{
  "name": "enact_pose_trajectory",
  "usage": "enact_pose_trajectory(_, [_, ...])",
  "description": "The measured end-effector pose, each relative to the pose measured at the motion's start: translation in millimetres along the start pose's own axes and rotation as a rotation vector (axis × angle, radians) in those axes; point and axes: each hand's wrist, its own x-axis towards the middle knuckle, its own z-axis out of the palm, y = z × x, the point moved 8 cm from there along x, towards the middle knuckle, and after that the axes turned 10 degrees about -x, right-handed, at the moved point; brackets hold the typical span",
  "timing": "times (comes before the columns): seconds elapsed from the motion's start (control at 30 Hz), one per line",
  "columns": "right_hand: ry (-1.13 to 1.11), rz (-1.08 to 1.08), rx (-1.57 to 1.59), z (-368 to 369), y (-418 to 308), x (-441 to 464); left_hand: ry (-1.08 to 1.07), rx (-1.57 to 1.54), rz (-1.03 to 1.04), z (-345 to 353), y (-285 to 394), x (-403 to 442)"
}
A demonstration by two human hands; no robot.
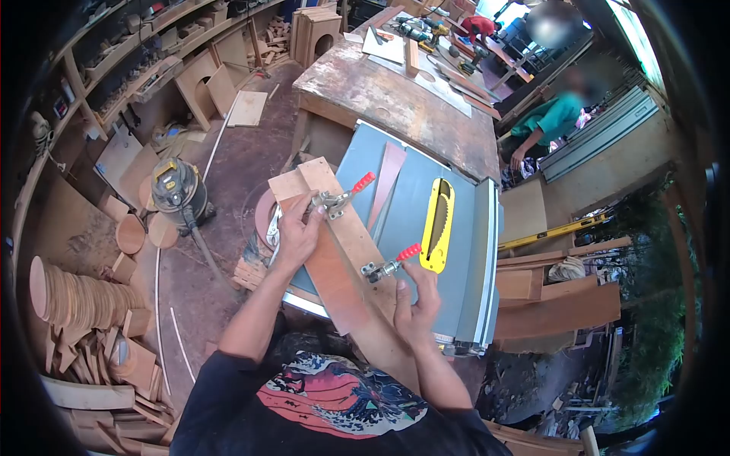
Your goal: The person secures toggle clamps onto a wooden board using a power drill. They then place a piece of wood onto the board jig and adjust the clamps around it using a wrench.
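A wooden jig (346,232) carries two toggle clamps with red handles and lies across a grey-blue table saw top (464,228). A reddish-brown board (328,275) is set along its left side. My left hand (298,234) is closed over the board's upper end, beside the upper toggle clamp (333,202). Its fingertips are partly hidden. My right hand (418,302) has thumb and index finger apart. The index fingertip meets the red handle of the lower toggle clamp (384,270). To the right lies a yellow saw insert (438,228).
Behind the saw stands a worn wooden workbench (357,76) with drills and boards on it. A shop vacuum (179,194) and stacked wooden discs (84,292) are at left. A co-worker in a green shirt (553,118) is at the back right. A thin reddish wood wedge (388,178) lies on the saw.
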Motion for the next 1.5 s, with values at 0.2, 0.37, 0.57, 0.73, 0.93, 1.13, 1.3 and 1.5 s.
enact_pose_trajectory(0.2, [-0.095, 0.093, -0.102, 27.0, -7.2, -49.3, -0.045, 0.219, 0.136, -3.9, 28.4, 11.9])
enact_pose_trajectory(0.37, [-0.133, 0.181, -0.179, 57.1, 30.6, -97.3, -0.088, 0.305, 0.101, 0.4, 28.0, 24.1])
enact_pose_trajectory(0.57, [-0.08, 0.1, -0.259, 62.8, 23.2, -100.5, -0.042, 0.057, 0.184, -12.9, 6.0, 5.0])
enact_pose_trajectory(0.73, [-0.037, 0.07, -0.237, 61.4, 23.9, -104.3, 0.004, -0.048, -0.179, -14.9, -23.9, -47.6])
enact_pose_trajectory(0.93, [-0.019, 0.086, -0.258, 61.0, 26.1, -106.3, -0.043, 0.114, -0.111, -8.2, -33.1, -62.7])
enact_pose_trajectory(1.13, [-0.04, 0.077, -0.248, 61.3, 28.2, -108.2, 0.156, 0.325, 0.074, -19.8, -16.9, -72.4])
enact_pose_trajectory(1.3, [-0.252, 0.043, -0.216, 59.4, 6.1, -101.9, 0.149, 0.365, -0.047, -14.3, -47.7, -76.6])
enact_pose_trajectory(1.5, [-0.327, -0.015, -0.203, 68.0, 1.6, -114.7, 0.155, 0.36, -0.212, -10.4, -49.6, -70.5])
